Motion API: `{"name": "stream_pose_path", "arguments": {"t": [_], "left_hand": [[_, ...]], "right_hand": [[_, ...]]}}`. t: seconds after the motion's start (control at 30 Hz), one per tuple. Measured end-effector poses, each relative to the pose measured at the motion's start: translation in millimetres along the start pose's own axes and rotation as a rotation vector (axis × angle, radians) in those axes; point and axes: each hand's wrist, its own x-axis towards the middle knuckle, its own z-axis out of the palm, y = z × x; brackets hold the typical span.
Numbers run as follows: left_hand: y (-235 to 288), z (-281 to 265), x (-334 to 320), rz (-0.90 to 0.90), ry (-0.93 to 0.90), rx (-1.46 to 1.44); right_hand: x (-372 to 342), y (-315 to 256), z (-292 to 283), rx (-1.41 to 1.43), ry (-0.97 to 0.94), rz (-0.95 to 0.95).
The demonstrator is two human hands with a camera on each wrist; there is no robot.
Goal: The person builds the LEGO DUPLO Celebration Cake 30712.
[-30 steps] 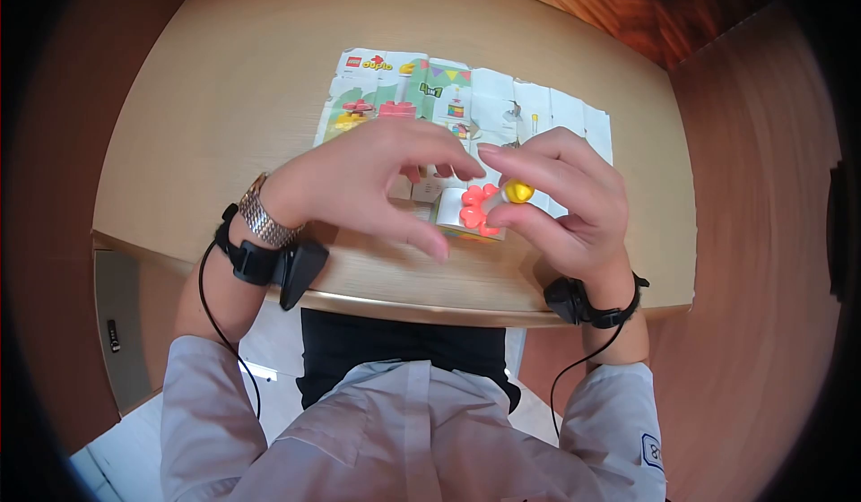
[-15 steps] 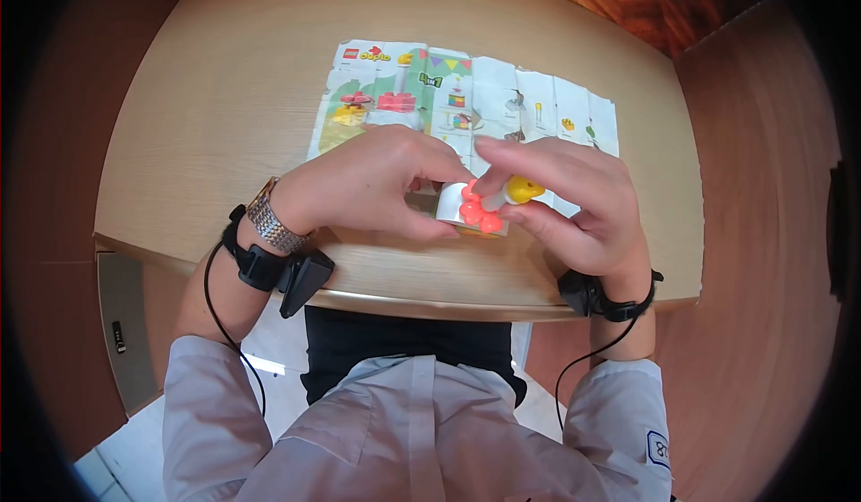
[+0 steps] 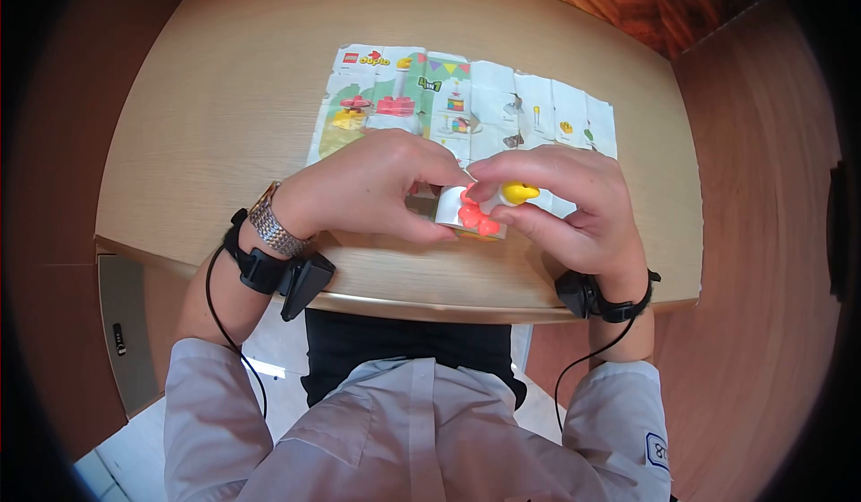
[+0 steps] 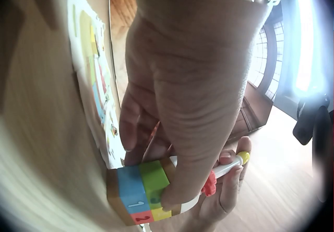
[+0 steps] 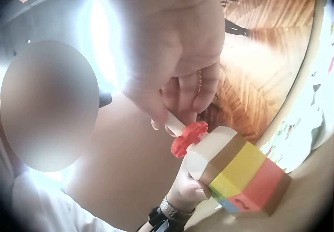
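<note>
A stack of toy building blocks stands on the table, with blue, green, red and yellow sides, the numbers 1 and 2, and a white rounded top. My left hand grips it from the left, thumb at the near side. On the white top sits a coral-red flower piece. My right hand pinches a white toy candle with a yellow flame tip. The candle's lower end meets the flower. Fingers hide part of the candle in the head view.
Behind the hands, a creased Duplo instruction sheet lies spread on the wooden table. The table's front edge runs close to the person's body. Each wrist carries a black strapped camera with a cable.
My left hand was spread apart from the stack a second ago; its thumb and fingers have closed round it. The right hand keeps its pinch on the candle, whose yellow tip has shifted slightly.
</note>
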Motion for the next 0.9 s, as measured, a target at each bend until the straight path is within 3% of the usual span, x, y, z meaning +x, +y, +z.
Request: {"name": "stream_pose_path", "arguments": {"t": [0.6,0.9], "left_hand": [[-3,4,0,0.114,0.088,0.018],[-1,0,-2,0.045,0.029,0.009]], "right_hand": [[2,3,4,0.108,-0.004,-0.019],[1,17,-5,0.245,-0.018,-0.002]]}}
